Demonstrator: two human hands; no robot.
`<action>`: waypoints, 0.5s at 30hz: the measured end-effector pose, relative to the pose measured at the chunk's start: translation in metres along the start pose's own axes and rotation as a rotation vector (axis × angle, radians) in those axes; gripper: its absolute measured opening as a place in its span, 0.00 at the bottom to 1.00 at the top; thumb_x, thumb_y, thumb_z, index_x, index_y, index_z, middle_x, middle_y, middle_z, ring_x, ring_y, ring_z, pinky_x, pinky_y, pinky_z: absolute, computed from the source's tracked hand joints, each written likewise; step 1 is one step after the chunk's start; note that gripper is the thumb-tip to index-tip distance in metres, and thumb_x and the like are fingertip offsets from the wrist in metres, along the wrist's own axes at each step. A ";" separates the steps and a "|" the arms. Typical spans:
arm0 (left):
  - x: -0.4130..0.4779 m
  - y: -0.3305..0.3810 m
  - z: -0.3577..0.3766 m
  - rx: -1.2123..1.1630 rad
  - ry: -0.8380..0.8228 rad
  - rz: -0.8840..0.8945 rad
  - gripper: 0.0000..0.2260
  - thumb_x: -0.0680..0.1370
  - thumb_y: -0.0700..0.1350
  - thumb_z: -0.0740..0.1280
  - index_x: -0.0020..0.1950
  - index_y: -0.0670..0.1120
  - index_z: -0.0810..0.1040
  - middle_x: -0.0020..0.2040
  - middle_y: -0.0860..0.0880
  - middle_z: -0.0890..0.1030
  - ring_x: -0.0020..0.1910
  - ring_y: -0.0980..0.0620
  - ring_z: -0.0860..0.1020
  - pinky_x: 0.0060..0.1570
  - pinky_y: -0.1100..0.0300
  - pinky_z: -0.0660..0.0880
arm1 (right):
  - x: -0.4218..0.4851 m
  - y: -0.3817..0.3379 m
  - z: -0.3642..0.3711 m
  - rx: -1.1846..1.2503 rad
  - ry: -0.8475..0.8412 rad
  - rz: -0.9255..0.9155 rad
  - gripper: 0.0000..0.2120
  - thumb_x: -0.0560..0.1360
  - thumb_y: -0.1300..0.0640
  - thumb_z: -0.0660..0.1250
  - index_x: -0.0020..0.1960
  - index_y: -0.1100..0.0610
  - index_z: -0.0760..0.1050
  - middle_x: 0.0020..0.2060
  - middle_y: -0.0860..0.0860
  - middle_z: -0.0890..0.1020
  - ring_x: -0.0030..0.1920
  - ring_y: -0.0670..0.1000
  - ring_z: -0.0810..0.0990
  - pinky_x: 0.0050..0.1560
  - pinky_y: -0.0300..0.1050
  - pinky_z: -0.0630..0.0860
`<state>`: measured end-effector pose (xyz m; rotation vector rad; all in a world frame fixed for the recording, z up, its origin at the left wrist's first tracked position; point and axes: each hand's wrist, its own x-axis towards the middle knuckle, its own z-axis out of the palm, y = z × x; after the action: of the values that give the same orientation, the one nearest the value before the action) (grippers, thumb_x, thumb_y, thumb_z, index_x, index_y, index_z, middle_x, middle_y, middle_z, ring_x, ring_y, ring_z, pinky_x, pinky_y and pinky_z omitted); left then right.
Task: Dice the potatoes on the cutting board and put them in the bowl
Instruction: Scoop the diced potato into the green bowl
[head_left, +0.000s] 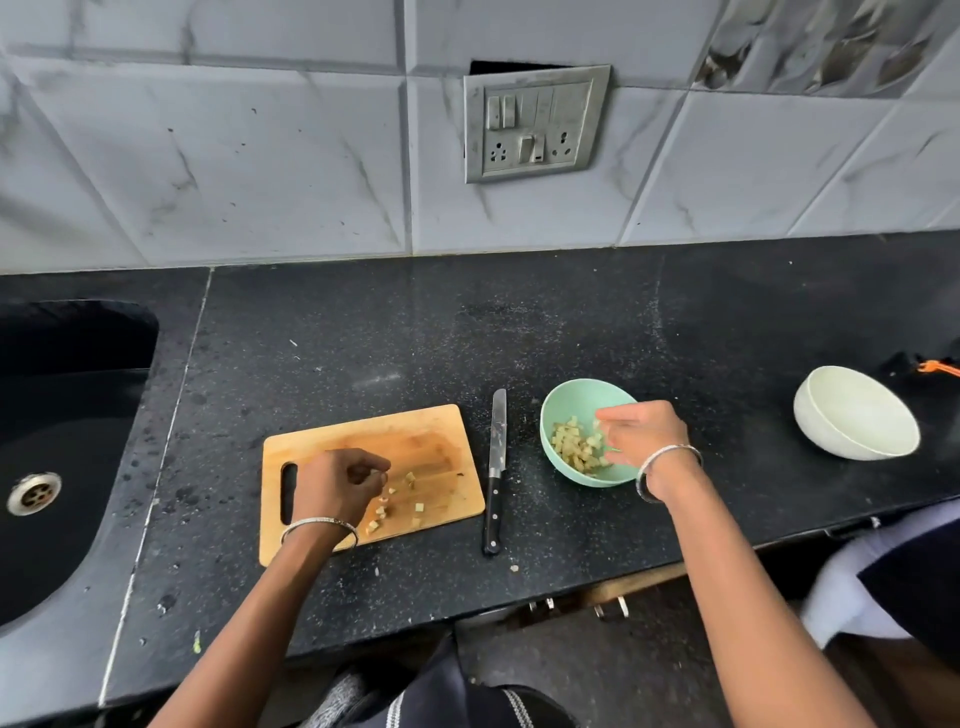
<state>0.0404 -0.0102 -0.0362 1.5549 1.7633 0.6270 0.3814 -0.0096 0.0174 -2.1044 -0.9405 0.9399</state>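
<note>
Potato cubes (576, 447): most lie in the green bowl (582, 387), a few remain on the cutting board (415, 436) at its 9 o'clock. Judged: transfer step, nearly complete. The right hand (644, 431) hangs over the bowl, fingers loosely apart. The left hand (337, 480) is curled over the leftovers; whether it grips a cube cannot be told. Next move: carry the remainder across the knife (496, 467) lying between board and bowl.

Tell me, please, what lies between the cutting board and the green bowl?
A black-handled knife lies on the counter between the cutting board and green bowl, blade toward the wall, as the head view shows.
</note>
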 end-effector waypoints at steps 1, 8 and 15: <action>0.000 0.000 -0.001 -0.010 0.007 0.001 0.06 0.72 0.39 0.73 0.44 0.50 0.85 0.35 0.53 0.84 0.36 0.58 0.82 0.44 0.58 0.80 | 0.001 -0.002 0.001 -0.149 0.092 -0.066 0.15 0.72 0.67 0.68 0.36 0.49 0.83 0.42 0.55 0.86 0.40 0.57 0.85 0.44 0.52 0.83; 0.000 -0.010 -0.013 -0.054 0.016 -0.054 0.06 0.70 0.39 0.75 0.43 0.50 0.83 0.34 0.52 0.84 0.34 0.56 0.83 0.44 0.53 0.81 | -0.028 -0.032 0.016 -0.688 0.115 -0.273 0.12 0.74 0.69 0.66 0.48 0.57 0.86 0.51 0.55 0.84 0.55 0.62 0.79 0.56 0.51 0.75; -0.004 -0.021 -0.025 0.098 0.134 -0.144 0.06 0.70 0.43 0.75 0.45 0.52 0.84 0.39 0.52 0.83 0.43 0.52 0.81 0.48 0.57 0.77 | -0.056 -0.047 0.086 -0.481 -0.014 -0.609 0.07 0.72 0.63 0.71 0.43 0.52 0.85 0.42 0.47 0.85 0.44 0.48 0.82 0.47 0.39 0.76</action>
<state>0.0081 -0.0151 -0.0350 1.4627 2.0135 0.5932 0.2687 -0.0072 0.0265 -1.9647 -1.8198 0.4373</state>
